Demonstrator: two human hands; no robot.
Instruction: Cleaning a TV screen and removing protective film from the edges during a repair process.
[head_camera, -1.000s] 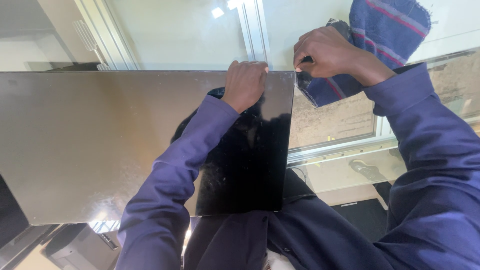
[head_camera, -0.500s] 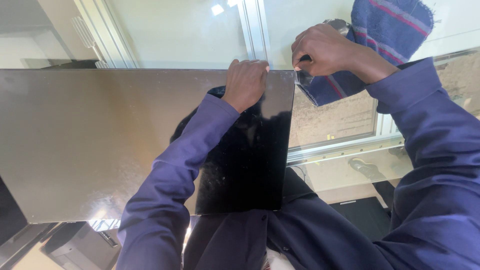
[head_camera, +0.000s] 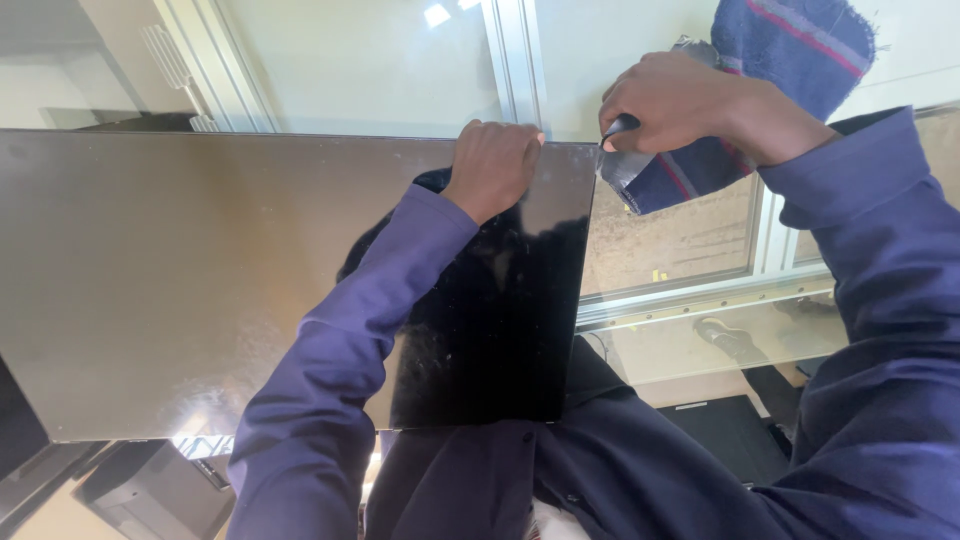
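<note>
While the left hand (head_camera: 492, 165) clamps its fingers over the top edge of the dark glossy panel (head_camera: 250, 280) filling the frame's left and centre, the right hand (head_camera: 680, 100) at upper right is closed on a small dark-handled tool (head_camera: 619, 127) at the panel's top right corner. A blue striped cloth (head_camera: 780, 60) lies bunched behind that hand.

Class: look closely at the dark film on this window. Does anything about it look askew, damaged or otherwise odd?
The film covers only part of the glass, ending in a straight edge beside the right hand. The left hand presses its top edge. No tears show.
</note>
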